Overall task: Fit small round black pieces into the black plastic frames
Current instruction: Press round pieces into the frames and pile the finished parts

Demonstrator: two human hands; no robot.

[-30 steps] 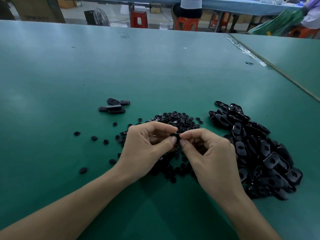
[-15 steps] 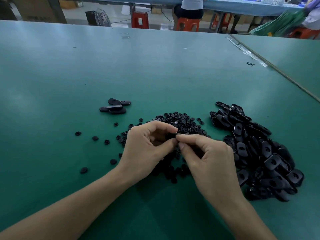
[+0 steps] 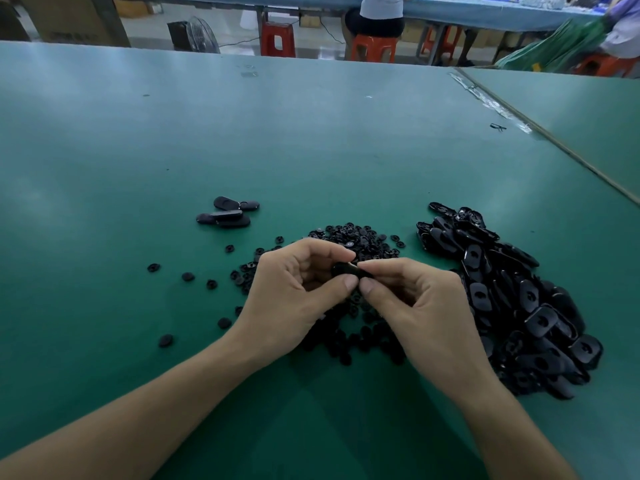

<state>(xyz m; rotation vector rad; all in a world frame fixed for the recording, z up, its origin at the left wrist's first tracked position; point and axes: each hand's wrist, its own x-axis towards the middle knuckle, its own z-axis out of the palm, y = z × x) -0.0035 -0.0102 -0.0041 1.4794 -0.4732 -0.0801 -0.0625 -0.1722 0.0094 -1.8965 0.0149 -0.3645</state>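
Note:
Over the middle of the green table, my left hand and my right hand meet, and both pinch one black plastic frame between thumb and fingertips. Whether a round piece sits in it is hidden by my fingers. Under and behind my hands lies a heap of small round black pieces. A big pile of black frames stretches along the right.
A few black frames lie apart at the left, behind scattered round pieces. A seam with tape joins a second table at the right. Red stools and seated people are beyond the far edge.
My hands have stayed together over the round pieces, with only small finger shifts. The frame now shows a little more between my fingertips.

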